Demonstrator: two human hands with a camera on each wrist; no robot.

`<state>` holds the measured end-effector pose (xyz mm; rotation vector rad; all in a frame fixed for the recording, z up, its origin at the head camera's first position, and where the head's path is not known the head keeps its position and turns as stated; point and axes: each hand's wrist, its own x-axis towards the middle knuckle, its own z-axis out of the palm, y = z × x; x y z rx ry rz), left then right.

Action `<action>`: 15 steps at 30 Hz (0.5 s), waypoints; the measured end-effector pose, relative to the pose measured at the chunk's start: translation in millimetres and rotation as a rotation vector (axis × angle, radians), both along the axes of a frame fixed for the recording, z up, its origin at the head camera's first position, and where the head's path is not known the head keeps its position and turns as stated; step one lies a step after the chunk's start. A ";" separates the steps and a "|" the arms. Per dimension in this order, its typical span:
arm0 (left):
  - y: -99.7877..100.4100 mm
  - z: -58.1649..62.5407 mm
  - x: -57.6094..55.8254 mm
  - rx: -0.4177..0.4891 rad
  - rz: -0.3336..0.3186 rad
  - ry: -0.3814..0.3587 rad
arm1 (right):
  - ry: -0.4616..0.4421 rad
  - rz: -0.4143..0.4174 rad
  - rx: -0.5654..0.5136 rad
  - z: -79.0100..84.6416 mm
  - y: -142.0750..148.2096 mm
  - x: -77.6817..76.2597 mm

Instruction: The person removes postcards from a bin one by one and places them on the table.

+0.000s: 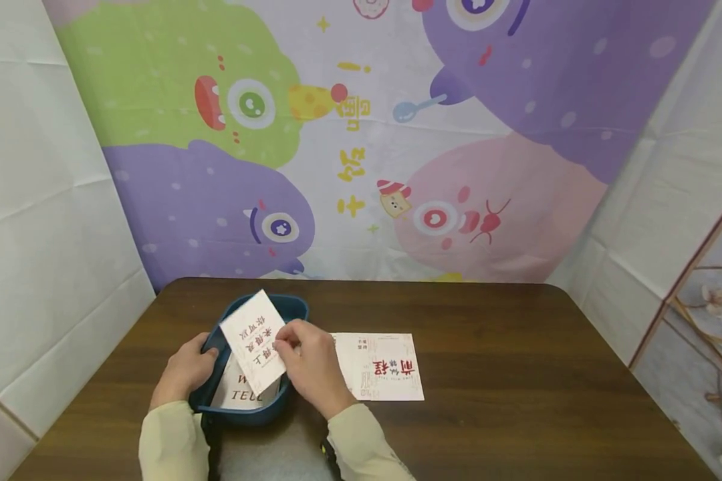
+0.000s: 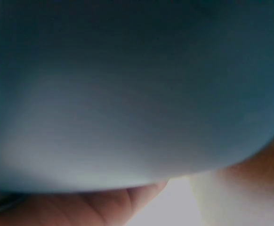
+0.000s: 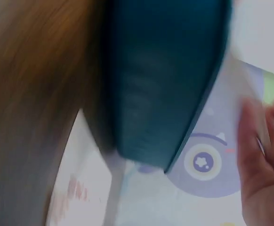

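Note:
A dark blue plastic basin (image 1: 259,415) stands on the left part of the table, its rim gripped by my left hand (image 1: 186,367) on the left side. The left wrist view is mostly filled by the basin's blurred outer wall (image 2: 127,117). Over the basin my right hand (image 1: 313,364) pinches a white card (image 1: 253,341) with red and dark printed characters, held tilted by its right edge. Inside the basin, partly covered by it, lies another white card (image 1: 234,393) with large lettering. In the right wrist view my right hand (image 3: 269,165) shows beside the basin (image 3: 165,84).
To the right of the basin, white printed cards (image 1: 397,367) lie flat on the dark brown wooden table (image 1: 505,387), partly behind my right hand. A cartoon-printed cloth (image 1: 349,247) hangs at the table's far edge, with pale cloth on both sides.

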<state>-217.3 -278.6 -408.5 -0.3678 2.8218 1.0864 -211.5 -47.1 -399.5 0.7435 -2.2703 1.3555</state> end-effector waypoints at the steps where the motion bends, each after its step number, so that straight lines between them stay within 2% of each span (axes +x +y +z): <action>1: 0.5 0.2 -0.4 0.002 0.004 0.000 | -0.035 -0.007 -0.055 2.7 1.1 -0.4; 3: 1.6 0.9 -1.2 -0.003 0.009 0.003 | -0.097 -0.022 -0.112 8.5 4.0 -0.5; 5: 2.1 1.3 -1.5 -0.001 0.013 0.003 | -0.161 -0.004 -0.112 14.3 7.8 0.2; 9: 1.0 0.5 -1.4 -0.001 0.017 0.008 | -0.318 0.105 -0.063 23.9 18.1 2.2; 11: -0.1 -0.6 -1.3 -0.001 0.018 0.009 | -0.398 0.149 -0.073 28.4 25.0 2.7; 13: -0.8 -2.6 -1.5 0.003 0.020 0.007 | -0.461 0.165 -0.109 33.5 35.3 2.3; 15: -1.1 -3.8 -1.8 0.008 0.021 -0.001 | -0.485 0.155 -0.162 39.2 49.3 0.5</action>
